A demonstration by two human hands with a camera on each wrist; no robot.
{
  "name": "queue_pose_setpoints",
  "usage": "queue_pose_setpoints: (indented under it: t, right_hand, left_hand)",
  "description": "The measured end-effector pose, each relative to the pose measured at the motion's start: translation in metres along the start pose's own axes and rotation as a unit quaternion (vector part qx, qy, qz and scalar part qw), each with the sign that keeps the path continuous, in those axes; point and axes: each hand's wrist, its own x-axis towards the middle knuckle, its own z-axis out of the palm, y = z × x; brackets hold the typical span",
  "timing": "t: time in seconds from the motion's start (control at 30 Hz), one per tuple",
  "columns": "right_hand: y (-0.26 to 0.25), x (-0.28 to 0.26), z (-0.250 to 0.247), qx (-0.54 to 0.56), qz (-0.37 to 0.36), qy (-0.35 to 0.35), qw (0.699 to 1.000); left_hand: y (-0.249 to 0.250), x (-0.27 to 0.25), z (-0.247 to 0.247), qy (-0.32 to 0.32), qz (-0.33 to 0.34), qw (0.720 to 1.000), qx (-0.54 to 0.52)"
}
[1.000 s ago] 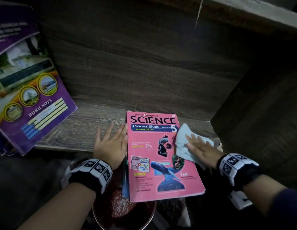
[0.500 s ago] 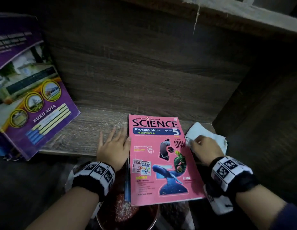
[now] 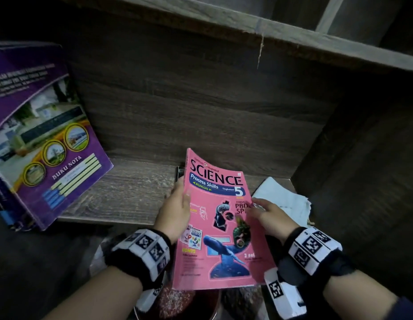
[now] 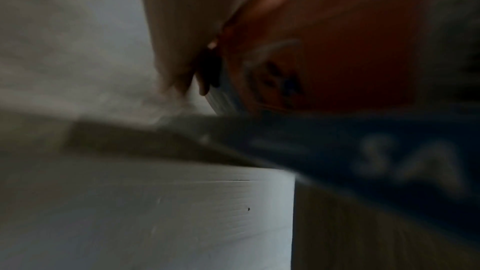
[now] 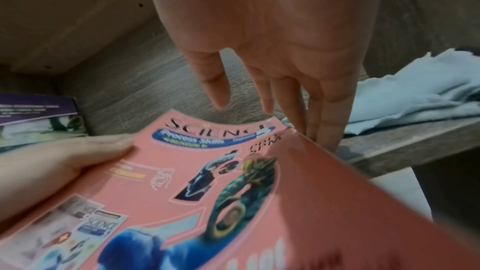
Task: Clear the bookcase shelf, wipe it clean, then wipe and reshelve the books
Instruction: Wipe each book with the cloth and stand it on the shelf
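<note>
1. Head view: my left hand grips the spine edge of the pink science book, thumb on the cover, lifting it tilted above the shelf.
2. My right hand lies released, fingers straight, touching the book's right edge.
3. The book looks light and limp, its cover bowing; I judge the spine the firmest hold.
4. Count: one cloth beyond my right fingers; one purple book leaning well left of my left hand.
</note>
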Motion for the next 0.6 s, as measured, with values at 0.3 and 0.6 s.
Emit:
queue_pose_setpoints:
  t: [0.3,0.6]
  right_hand:
    - [-0.009,-0.014,-0.015,0.052,-0.021,0.01,0.998]
    - [-0.036,-0.033,-0.006,0.248,-0.185,0.059,0.949]
  left_hand:
    - [0.041,-0.017,-0.007,0.058,0.091,0.989,-0.103]
    - [0.074,-0.033,-0.025,0.056,0.207,0.964,-0.155]
